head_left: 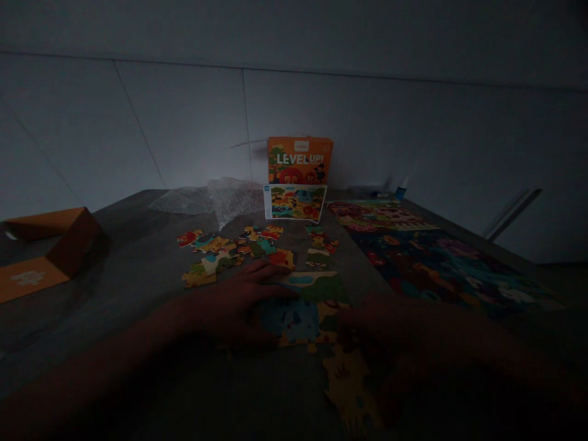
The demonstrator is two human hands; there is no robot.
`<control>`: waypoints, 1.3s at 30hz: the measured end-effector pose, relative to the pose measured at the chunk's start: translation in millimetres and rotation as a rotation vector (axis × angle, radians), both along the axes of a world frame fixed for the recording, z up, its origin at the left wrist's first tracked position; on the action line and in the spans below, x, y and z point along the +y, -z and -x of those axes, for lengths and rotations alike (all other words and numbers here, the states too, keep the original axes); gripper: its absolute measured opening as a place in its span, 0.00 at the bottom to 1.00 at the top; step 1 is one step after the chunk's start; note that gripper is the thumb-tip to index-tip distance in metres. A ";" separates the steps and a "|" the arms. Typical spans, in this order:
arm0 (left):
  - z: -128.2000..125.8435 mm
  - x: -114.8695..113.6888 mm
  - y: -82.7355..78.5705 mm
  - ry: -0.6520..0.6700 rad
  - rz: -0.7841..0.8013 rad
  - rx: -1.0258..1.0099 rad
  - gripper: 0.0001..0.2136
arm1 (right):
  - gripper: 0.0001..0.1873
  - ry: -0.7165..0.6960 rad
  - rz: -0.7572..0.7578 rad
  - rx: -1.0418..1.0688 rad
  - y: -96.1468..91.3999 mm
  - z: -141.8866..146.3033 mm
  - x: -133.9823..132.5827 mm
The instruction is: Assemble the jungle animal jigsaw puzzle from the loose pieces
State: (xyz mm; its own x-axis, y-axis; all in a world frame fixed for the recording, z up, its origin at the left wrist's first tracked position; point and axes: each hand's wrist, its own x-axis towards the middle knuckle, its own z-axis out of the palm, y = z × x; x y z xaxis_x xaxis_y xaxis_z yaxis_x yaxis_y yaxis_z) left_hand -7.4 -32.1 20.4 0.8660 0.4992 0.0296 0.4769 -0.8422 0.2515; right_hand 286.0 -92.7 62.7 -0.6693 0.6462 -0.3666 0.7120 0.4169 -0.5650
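Dim light covers the whole scene. A partly joined jigsaw puzzle (298, 318) with a blue elephant lies on the table in front of me. My left hand (236, 303) rests over its left side, fingers spread and the fingertips on the pieces. At the puzzle's right edge is my right hand (381, 318), dark and blurred; whether its fingers hold a piece cannot be made out. Just below it lie yellow puzzle pieces (346, 376), partly in shadow. Loose puzzle pieces (220, 248) are scattered beyond my left hand, and a few green ones (319, 257) lie beyond the puzzle.
An orange puzzle box (301, 160) stands at the back, a picture card (296, 204) leaning before it. Clear plastic wrap (234, 196) lies beside them. An open orange box part (68, 245) sits at left. Finished puzzles (441, 263) and a small blue-white bottle (401, 188) are at right.
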 end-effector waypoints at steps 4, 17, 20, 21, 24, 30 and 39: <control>1.1 1.2 1.0 0.005 0.000 0.000 0.33 | 0.34 0.007 0.032 0.069 0.5 2.0 -0.7; 4.0 3.1 -1.1 0.008 -0.028 -0.031 0.28 | 0.11 0.133 -0.259 0.164 17.6 8.2 11.3; 8.4 8.8 -2.7 -0.016 -0.044 -0.079 0.19 | 0.09 0.167 -0.306 0.235 22.9 9.5 13.7; 8.9 10.2 -3.6 -0.027 -0.041 -0.117 0.16 | 0.09 0.183 -0.300 0.261 25.2 10.5 14.6; 4.5 8.3 -6.8 -0.054 0.033 -0.282 0.13 | 0.09 0.260 -0.263 0.348 32.0 17.5 16.1; -14.9 -10.0 -8.6 -0.088 0.314 -0.293 0.14 | 0.11 0.339 -0.231 0.408 39.8 38.8 13.1; 16.7 32.3 -9.6 -0.576 0.318 -0.812 0.09 | 0.31 0.165 -0.407 0.192 47.8 21.9 29.5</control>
State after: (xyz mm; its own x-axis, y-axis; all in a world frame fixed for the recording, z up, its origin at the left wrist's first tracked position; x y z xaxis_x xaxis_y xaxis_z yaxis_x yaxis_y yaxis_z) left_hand -24.1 0.1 30.0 0.2730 0.9169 0.2912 0.3735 -0.3800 0.8462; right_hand 264.1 -63.2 14.9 -0.5767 0.8149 0.0582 0.6862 0.5218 -0.5068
